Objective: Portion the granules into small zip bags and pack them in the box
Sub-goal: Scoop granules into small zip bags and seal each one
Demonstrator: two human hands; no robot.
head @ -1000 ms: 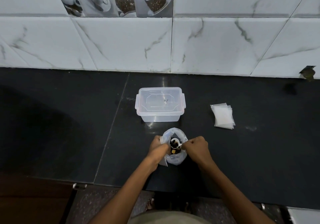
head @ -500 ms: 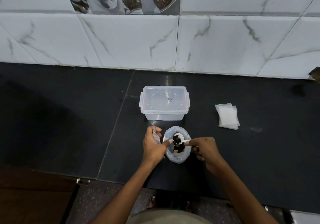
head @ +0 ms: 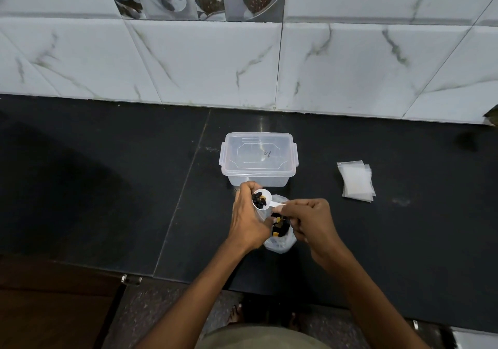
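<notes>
My right hand (head: 312, 220) pinches the handle of a small white scoop (head: 262, 200) filled with dark granules. The scoop's bowl sits right at my left hand (head: 248, 218), which grips a small clear zip bag; that bag is almost wholly hidden behind the fingers. Below both hands stands an open plastic bag of black and orange granules (head: 279, 230) on the black counter. A clear plastic box (head: 259, 158) with its lid on stands just beyond my hands.
A stack of empty small zip bags (head: 356, 181) lies to the right on the black counter (head: 107, 187). A white marble-tiled wall (head: 242, 63) rises behind the box. The counter's front edge runs close below my forearms.
My right hand has lifted the loaded scoop out of the granule bag and moved it left and up to my left hand. My left hand shifted slightly forward.
</notes>
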